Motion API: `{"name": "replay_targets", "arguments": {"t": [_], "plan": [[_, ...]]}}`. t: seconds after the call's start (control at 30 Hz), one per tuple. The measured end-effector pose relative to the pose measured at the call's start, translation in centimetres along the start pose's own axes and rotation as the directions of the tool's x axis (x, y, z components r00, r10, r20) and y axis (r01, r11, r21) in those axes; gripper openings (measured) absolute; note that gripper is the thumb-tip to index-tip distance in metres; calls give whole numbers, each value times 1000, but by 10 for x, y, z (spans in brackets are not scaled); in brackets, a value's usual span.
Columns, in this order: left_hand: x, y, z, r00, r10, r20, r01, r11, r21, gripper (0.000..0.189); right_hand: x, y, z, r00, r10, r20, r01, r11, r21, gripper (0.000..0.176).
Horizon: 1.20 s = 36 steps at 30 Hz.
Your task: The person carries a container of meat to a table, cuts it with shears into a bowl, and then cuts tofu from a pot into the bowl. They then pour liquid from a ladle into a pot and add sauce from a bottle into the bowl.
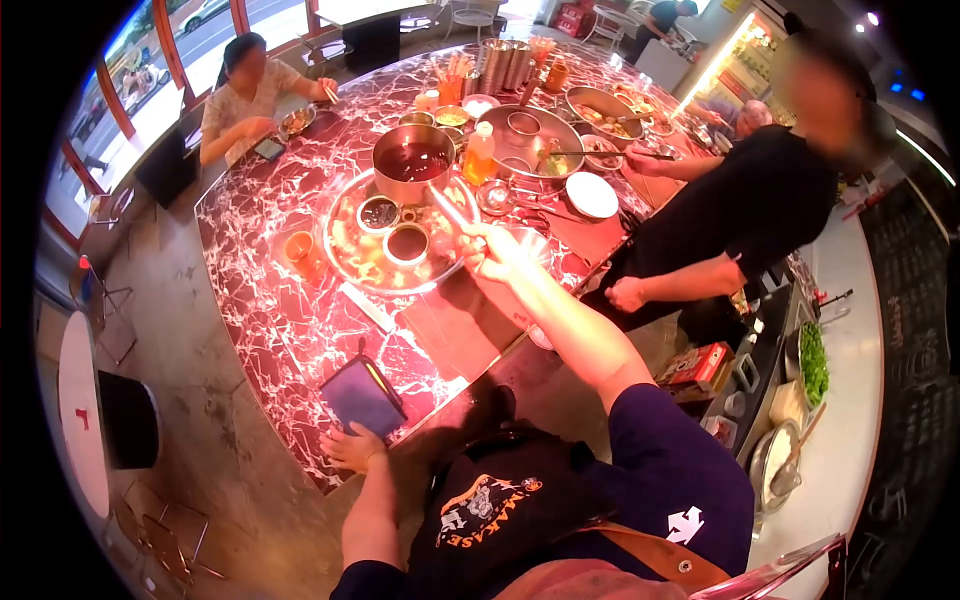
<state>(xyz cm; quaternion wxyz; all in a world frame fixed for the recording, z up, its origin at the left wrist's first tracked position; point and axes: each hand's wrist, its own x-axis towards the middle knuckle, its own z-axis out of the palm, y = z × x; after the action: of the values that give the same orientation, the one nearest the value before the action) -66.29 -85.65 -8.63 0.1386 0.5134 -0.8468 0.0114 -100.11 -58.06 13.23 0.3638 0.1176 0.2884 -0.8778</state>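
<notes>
My right hand (487,250) is closed round a pair of light tongs (448,208), whose tips point at the steel pot (412,160) of dark red liquid. Below that pot lies a large round platter (350,265) of food, with two small bowls of dark sauce, one being the bowl (406,244) nearest my right hand. My left hand (354,449) rests with fingers spread on the marble table's near edge, touching or just beside a dark notebook (362,392). Nothing shows in my left hand.
A bottle of yellow liquid (480,155), a wide steel pan (528,140) and a white plate (592,195) stand beyond my right hand. At the right a person in black (740,200) holds a utensil. Another person (255,95) sits at the far left with a bowl.
</notes>
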Motion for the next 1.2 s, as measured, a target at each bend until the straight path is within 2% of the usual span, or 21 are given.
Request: {"name": "replay_targets", "arguments": {"t": [0.03, 0.07, 0.13, 0.17, 0.2, 0.23, 0.27, 0.3, 0.33, 0.37, 0.4, 0.47, 0.53, 0.63, 0.73, 0.8, 0.83, 0.87, 0.97, 1.1, 1.2], "plan": [[-1, -1, 3, 1000, 11, -24, -11, 1000, 1, 51, -16, 9, 5, 998, 9, 68, -8, 1000, -1, 9], [-1, -3, 3, 996, 46, -70, -46, 999, 0, 51, -30, 18, 8, 998, 10, 66, -10, 1000, 1, 9], [-1, 0, -1, 998, 32, -51, -33, 999, -18, 51, -58, 36, 11, 991, 37, 127, -29, 998, -61, 16], [-2, -1, 4, 992, 65, -110, -67, 997, -23, 48, -69, 44, 7, 986, 35, 163, -24, 997, -67, 18], [0, -6, 2, 993, 105, -57, -107, 993, -38, 46, -79, 55, 1, 976, 53, 212, -38, 997, -74, 20], [3, -4, -3, 997, 56, 54, -48, 989, -142, 45, -92, 63, -10, 994, 12, 111, -7, 999, -43, 9], [2, -1, -14, 999, 28, 43, -19, 980, -197, 46, -108, 74, -15, 996, -17, 88, 21, 999, -50, 8], [6, 4, -33, 987, -16, 161, 47, 980, -195, 48, -124, 84, -19, 997, -45, 65, 49, 997, -58, 7], [6, 2, -27, 990, -3, 141, 25, 987, -156, 50, -140, 93, -26, 995, -55, 87, 60, 997, -52, 7], [5, 1, -25, 993, -8, 120, 30, 983, -180, 52, -155, 98, -43, 993, 4, 118, -5, 1000, 12, 8], [5, 0, -29, 993, 4, 117, 19, 981, -193, 54, -172, 110, -49, 986, -95, 136, 105, 992, -70, 12], [4, 0, -28, 997, 24, 72, -11, 984, -178, 53, -219, 122, -35, 996, -91, -3, 90, 987, -130, 32], [4, -1, -26, 997, 9, 83, 6, 983, -181, 55, -262, 129, -40, 998, -42, -37, 36, 988, -149, 55], [5, 0, -26, 997, 21, 73, -6, 979, -203, 56, -324, 141, -61, 992, -54, -115, 38, 990, -136, 56], [4, 3, -28, 999, 23, 39, -14, 976, -218, 56, -369, 134, -93, 981, 16, -192, -44, 989, -141, 62], [6, 3, -26, 998, 44, 39, -37, 985, -166, 56, -408, 138, -122, 966, 57, -252, -114, 969, -219, 66], [5, 3, -23, 998, 57, -34, -63, 981, -184, 56, -424, 137, -139, 948, 90, -305, -164, 960, -226, 67], [3, 4, -17, 999, 34, -12, -36, 989, -147, 56, -437, 138, -158, 932, 89, -351, -195, 940, -280, 68], [-3, 1, 5, 986, 91, -136, -104, 991, -86, 53, -442, 139, -186, 876, 243, -417, -323, 937, -132, 66], [-4, 7, -4, 998, 64, -9, -65, 998, -26, 54, -412, 169, -262, 802, 385, -457, -454, 890, -49, 63], [-4, 6, -1, 996, 79, -33, -79, 997, -17, 52, -361, 212, -343, 782, 447, -434, -509, 860, -32, 63]]}}
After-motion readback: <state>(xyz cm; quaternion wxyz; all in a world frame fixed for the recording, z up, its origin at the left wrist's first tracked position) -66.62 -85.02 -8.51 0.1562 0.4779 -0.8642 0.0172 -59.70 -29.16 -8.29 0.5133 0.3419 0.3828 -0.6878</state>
